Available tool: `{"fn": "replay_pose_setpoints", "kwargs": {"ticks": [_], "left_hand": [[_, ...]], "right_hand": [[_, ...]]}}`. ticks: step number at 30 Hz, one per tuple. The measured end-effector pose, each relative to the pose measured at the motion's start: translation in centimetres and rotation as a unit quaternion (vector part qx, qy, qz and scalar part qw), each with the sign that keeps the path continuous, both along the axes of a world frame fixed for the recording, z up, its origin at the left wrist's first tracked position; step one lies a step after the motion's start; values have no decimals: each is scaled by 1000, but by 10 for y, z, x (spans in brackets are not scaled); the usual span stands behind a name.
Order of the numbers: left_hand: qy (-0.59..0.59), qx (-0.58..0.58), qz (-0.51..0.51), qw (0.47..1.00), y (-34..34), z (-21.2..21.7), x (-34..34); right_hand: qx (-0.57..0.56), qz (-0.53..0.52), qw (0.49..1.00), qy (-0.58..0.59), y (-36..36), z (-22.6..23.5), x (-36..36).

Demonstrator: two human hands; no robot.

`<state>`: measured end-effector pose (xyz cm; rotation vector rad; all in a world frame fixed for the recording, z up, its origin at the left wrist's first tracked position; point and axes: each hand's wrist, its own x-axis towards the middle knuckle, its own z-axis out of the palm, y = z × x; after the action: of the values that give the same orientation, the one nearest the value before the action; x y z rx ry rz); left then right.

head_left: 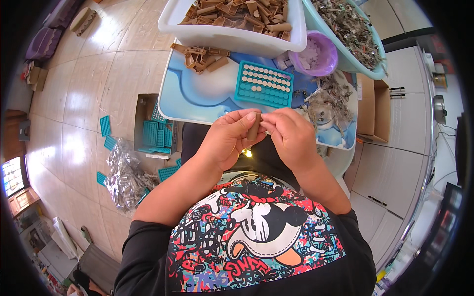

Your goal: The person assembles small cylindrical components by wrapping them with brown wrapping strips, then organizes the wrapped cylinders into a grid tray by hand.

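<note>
Right over your lap, both hands meet on one small brown tube piece (254,126): your left hand (231,138) has its fingers curled shut around the lower part, and your right hand (291,135) pinches its upper end between thumb and fingertips. Keep that left grip steady and let the right do the fine work, I'd say; turn the brown tube piece toward you so you can see its end, since your fingers hide most of it now. Just beyond the brown tube piece sits the teal grid tray (264,84) on the pale blue table (197,96), its upper rows filled with small round pale parts, the lower rows open. Left of that tray lie loose brown pieces (197,56); right of it, a heap of grey metal bits (328,101). Farther past the tray stand a white tub (217,34) of more brown pieces, a purple bowl (326,61), and a light green basin (365,64) of metal scraps.
</note>
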<state>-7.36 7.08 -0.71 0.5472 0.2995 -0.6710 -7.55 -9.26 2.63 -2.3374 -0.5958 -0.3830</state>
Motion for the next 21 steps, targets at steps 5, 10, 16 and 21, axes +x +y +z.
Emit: {"fn": "replay_pose_setpoints", "kwargs": {"ticks": [5,10,16,21], "left_hand": [[-20,-16,-15,1000,3,2,-5],[-22,-8,-33,999,3,6,-13],[-11,7,-34,999,0,7,-18],[-10,37,-44,998,-3,12,-20]], "right_hand": [[81,-20,994,71,0,8,-11],[54,3,998,35,2,12,-18],[15,10,1000,-24,1,7,-22],[34,-13,999,3,-2,6,-25]]}}
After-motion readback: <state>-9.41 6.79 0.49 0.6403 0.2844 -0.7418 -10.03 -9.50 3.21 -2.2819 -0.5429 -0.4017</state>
